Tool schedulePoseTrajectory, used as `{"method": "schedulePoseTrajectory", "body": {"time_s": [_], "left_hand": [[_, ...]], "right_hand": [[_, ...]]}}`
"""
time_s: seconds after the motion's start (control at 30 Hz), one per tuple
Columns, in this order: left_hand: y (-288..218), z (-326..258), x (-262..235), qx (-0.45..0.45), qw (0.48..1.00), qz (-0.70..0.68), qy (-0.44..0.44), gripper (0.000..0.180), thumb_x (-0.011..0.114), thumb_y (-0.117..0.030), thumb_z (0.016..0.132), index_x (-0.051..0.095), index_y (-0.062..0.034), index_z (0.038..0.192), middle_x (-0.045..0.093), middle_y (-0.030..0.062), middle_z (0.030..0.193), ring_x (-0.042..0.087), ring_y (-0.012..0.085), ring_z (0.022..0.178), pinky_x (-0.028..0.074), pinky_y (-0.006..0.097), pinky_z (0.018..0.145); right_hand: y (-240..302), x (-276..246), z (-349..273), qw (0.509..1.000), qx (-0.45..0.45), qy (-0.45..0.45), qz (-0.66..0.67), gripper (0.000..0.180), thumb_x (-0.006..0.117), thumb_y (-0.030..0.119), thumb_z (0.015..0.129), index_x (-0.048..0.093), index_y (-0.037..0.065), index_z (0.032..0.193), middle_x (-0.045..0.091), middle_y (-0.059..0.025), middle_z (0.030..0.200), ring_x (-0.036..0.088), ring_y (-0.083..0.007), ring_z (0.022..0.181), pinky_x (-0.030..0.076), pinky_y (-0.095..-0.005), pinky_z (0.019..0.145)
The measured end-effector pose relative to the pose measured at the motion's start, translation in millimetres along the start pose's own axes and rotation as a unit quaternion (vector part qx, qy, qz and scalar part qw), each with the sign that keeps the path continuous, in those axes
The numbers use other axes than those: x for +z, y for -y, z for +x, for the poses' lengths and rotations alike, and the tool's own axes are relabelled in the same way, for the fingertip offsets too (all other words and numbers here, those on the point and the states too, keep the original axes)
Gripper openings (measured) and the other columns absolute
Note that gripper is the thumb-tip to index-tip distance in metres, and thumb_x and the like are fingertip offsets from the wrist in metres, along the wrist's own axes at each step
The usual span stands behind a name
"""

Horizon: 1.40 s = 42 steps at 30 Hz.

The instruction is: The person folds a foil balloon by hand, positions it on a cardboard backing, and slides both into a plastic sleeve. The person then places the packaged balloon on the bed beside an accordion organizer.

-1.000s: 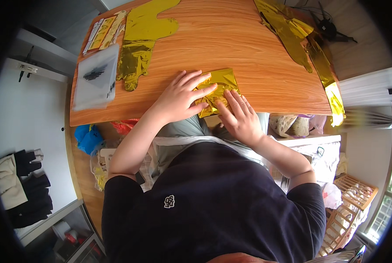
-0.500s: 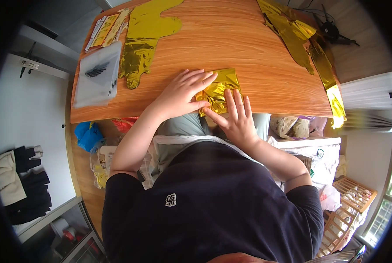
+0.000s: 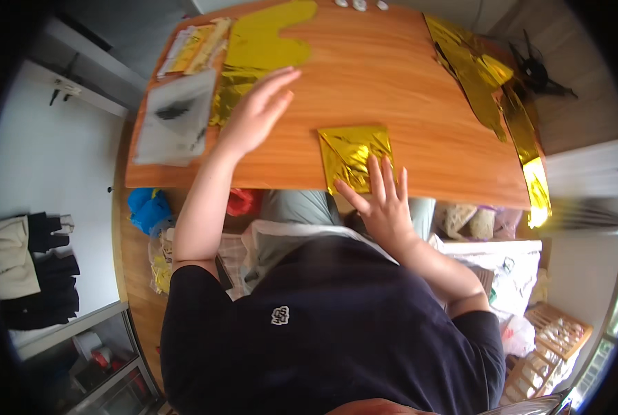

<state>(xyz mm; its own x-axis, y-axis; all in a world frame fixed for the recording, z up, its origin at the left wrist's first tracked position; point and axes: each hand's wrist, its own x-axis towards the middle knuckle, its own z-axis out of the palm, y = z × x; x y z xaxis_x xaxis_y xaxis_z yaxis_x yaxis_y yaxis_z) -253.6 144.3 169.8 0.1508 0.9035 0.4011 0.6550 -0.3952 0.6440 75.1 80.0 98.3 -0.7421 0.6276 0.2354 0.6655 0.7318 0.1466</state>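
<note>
A square of shiny gold foil [image 3: 350, 146], somewhat wrinkled, lies at the near edge of the wooden table. The spread fingers of my right hand [image 3: 386, 197] rest on its right and lower part. My left hand [image 3: 257, 114] is off the foil, over the table to its left, with fingers stretched out and nothing held. Behind that hand lies a large, flat gold foil balloon [image 3: 264, 48], partly covered by it. A clear plastic sleeve [image 3: 174, 131] with dark marks is to the left of my hand.
Paper packets in white and gold [image 3: 195, 50] lie at the table's far left corner. More gold foil [image 3: 471, 76] spreads along the right side and hangs over the edge. A black, spiky object [image 3: 536, 71] sits beyond it. Small white items [image 3: 359, 5] are at the far edge.
My left hand has lifted off the gold foil square and moved left and away from me. My right hand stays on the foil. The view has shifted slightly.
</note>
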Motion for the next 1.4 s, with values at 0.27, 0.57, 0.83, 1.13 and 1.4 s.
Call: {"method": "schedulePoseTrajectory", "body": {"time_s": [0.27,0.57,0.83,1.13,1.4], "left_hand": [[94.4,46.3,-179.2,-0.188,0.914,0.333,-0.133,0.046,0.068,-0.043,0.099,0.071,-0.0101,0.130,0.070,0.0147,0.132,0.066,0.0301,0.124,0.051,0.041,0.105],[143.9,80.6,-169.4,-0.222,0.911,0.344,-0.041,0.071,0.075,-0.056,0.088,0.067,-0.0050,0.137,0.070,0.0182,0.133,0.068,0.0319,0.120,0.054,0.042,0.101],[134.4,90.6,-164.8,-0.281,0.914,0.291,-0.033,0.039,0.071,-0.038,0.095,0.076,-0.0142,0.125,0.076,0.0118,0.119,0.072,0.0303,0.107,0.057,0.041,0.091],[139.3,96.6,-161.7,-0.231,0.928,0.284,-0.068,0.026,0.065,-0.025,0.098,0.079,-0.0184,0.119,0.076,0.0077,0.119,0.072,0.0294,0.107,0.056,0.040,0.092],[151.0,105.2,-145.0,-0.242,0.938,0.235,-0.082,0.042,0.070,-0.017,0.095,0.069,-0.0157,0.137,0.075,0.0092,0.125,0.072,0.0258,0.112,0.056,0.038,0.095]], "right_hand": [[24.6,-42.1,-2.5,0.997,0.045,-0.025,0.056,0.075,0.061,0.011,0.090,0.043,0.041,0.157,0.033,-0.0330,0.161,0.036,-0.0564,0.146,0.034,-0.0693,0.114],[24.1,-65.8,12.7,0.995,0.053,-0.031,0.083,0.072,0.060,0.011,0.093,0.043,0.040,0.156,0.034,-0.0336,0.159,0.038,-0.0562,0.144,0.034,-0.0676,0.115],[17.2,-63.1,13.6,0.996,0.051,-0.037,0.066,0.072,0.060,0.011,0.092,0.043,0.041,0.155,0.034,-0.0329,0.160,0.037,-0.0548,0.146,0.034,-0.0664,0.116],[8.2,-70.6,11.9,0.995,0.045,-0.056,0.070,0.067,0.059,0.014,0.094,0.046,0.041,0.154,0.035,-0.0322,0.160,0.040,-0.0540,0.144,0.036,-0.0651,0.115],[1.7,-72.8,4.8,0.995,0.049,-0.048,0.077,0.065,0.058,0.014,0.095,0.046,0.040,0.153,0.036,-0.0325,0.159,0.041,-0.0534,0.143,0.036,-0.0651,0.115]]}}
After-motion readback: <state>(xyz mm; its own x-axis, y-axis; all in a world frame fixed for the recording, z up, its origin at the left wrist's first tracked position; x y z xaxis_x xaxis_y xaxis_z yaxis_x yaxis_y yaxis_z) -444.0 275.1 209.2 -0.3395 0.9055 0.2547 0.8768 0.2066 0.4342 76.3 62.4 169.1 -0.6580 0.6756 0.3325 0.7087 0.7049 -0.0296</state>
